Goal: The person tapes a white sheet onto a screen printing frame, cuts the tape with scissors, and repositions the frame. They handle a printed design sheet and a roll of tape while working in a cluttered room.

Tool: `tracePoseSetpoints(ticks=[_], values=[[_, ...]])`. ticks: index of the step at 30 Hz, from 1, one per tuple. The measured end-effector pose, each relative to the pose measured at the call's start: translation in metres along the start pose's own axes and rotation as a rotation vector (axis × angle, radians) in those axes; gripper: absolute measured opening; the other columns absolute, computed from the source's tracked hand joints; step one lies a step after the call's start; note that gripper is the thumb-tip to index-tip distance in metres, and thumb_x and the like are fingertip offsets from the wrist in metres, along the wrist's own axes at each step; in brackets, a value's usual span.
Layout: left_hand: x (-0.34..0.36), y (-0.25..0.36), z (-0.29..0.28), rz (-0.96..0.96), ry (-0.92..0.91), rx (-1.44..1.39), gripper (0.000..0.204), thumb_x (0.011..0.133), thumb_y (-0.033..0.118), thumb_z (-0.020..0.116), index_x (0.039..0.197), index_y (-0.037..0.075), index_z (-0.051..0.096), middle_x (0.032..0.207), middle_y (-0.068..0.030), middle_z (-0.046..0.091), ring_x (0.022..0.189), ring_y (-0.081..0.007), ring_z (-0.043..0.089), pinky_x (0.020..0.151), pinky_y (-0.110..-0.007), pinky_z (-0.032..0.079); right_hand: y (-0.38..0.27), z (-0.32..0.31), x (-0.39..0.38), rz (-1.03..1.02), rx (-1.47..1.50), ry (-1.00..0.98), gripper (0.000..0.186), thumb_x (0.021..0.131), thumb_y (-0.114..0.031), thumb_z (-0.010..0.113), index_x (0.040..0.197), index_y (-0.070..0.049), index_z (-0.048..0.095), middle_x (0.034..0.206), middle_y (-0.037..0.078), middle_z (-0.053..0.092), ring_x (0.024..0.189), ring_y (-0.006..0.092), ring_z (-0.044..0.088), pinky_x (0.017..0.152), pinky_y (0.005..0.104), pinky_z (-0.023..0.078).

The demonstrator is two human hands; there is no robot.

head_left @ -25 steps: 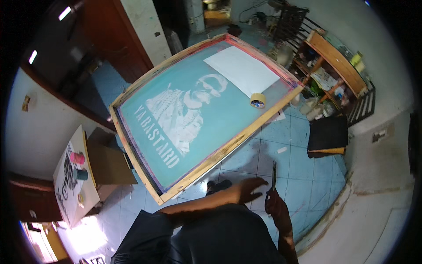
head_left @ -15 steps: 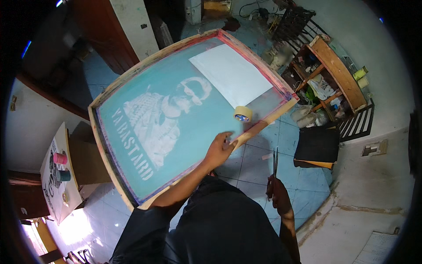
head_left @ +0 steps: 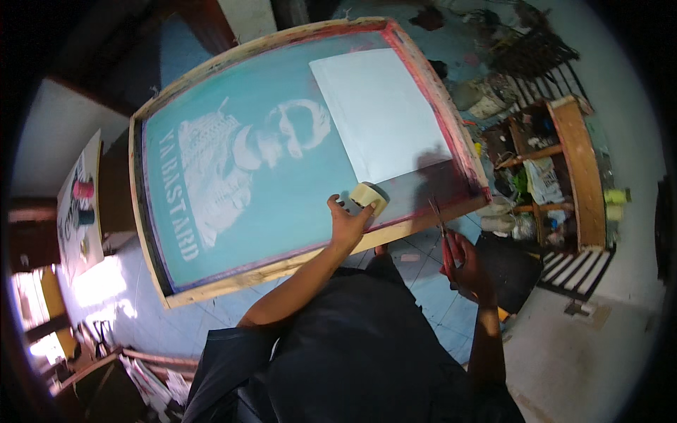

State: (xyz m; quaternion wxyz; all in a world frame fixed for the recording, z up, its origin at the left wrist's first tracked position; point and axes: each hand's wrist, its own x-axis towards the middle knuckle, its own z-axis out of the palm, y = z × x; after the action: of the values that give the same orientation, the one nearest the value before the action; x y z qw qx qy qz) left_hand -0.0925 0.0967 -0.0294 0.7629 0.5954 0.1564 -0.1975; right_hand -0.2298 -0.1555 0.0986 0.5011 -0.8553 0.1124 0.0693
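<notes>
A large wooden-framed printing screen [head_left: 233, 271] is tilted in front of me, its teal mesh carrying a pale figure stencil and lettering. A white paper sheet [head_left: 384, 113] lies on the mesh's right part. Near its lower corner is a yellowish roll of tape [head_left: 370, 194]. My left hand [head_left: 347, 222] has its thumb and fingers at the roll and appears to grip it; some fingertips are hidden behind it. My right hand [head_left: 469, 271] holds red-handled scissors [head_left: 444, 229], points upward, just off the frame's lower right edge. A shadow falls across the paper's lower corner.
A low wooden shelf unit [head_left: 575, 169] full of bags and odds and ends stands at the right. Close by are a black flat case [head_left: 511, 271] and a slatted metal rack [head_left: 582, 271]. Pink and dark containers rest on a white-topped table [head_left: 84, 204] at the left.
My left hand has moved from the screen's near edge to the roll of tape. My right hand has raised the scissors toward the frame. The view has turned, so the screen sits less slanted.
</notes>
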Motion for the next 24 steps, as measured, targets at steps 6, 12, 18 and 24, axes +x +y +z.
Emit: tracePoseSetpoints(ticks=[6,12,18,24], values=[[0.002,-0.023,0.034,0.149,0.296,0.689,0.107,0.072,0.026,0.082,0.144,-0.002,0.008,0.136,-0.028,0.033,0.126,-0.0359,0.042,0.097,-0.042,0.047,0.018,-0.063,0.136,-0.048,-0.144,-0.526,0.066,0.074,-0.025,0.081,0.126,0.001,0.051,0.104,0.011,0.065,0.094,0.0207,0.064,0.078,0.0307,0.051],[-0.002,-0.006,0.067,0.116,0.371,0.525,0.086,0.074,0.016,0.08,0.136,-0.001,0.022,0.122,-0.0262,0.053,0.108,-0.0366,0.059,0.089,-0.041,0.051,0.088,-0.053,0.235,0.352,0.187,-1.11,0.036,0.09,-0.032,0.063,0.109,-0.002,0.059,0.09,0.003,0.062,0.081,0.0108,0.058,0.067,0.0233,0.045],[-0.003,-0.019,0.076,0.103,0.468,0.409,0.074,0.079,0.002,0.072,0.134,0.001,0.022,0.113,-0.0251,0.058,0.103,-0.0303,0.063,0.084,-0.036,0.054,0.121,-0.028,0.284,0.261,0.181,-1.439,0.068,0.094,-0.061,0.046,0.118,0.001,0.056,0.083,-0.001,0.055,0.072,0.0082,0.051,0.065,0.0237,0.043],[-0.008,-0.013,0.091,0.069,0.559,0.137,0.069,0.084,-0.009,0.061,0.137,0.003,0.019,0.119,-0.0252,0.055,0.11,-0.0284,0.059,0.09,-0.036,0.053,0.117,-0.021,0.304,0.475,0.234,-1.474,0.063,0.095,-0.058,0.047,0.117,0.0,0.058,0.079,-0.001,0.053,0.068,0.0084,0.048,0.06,0.0235,0.04]])
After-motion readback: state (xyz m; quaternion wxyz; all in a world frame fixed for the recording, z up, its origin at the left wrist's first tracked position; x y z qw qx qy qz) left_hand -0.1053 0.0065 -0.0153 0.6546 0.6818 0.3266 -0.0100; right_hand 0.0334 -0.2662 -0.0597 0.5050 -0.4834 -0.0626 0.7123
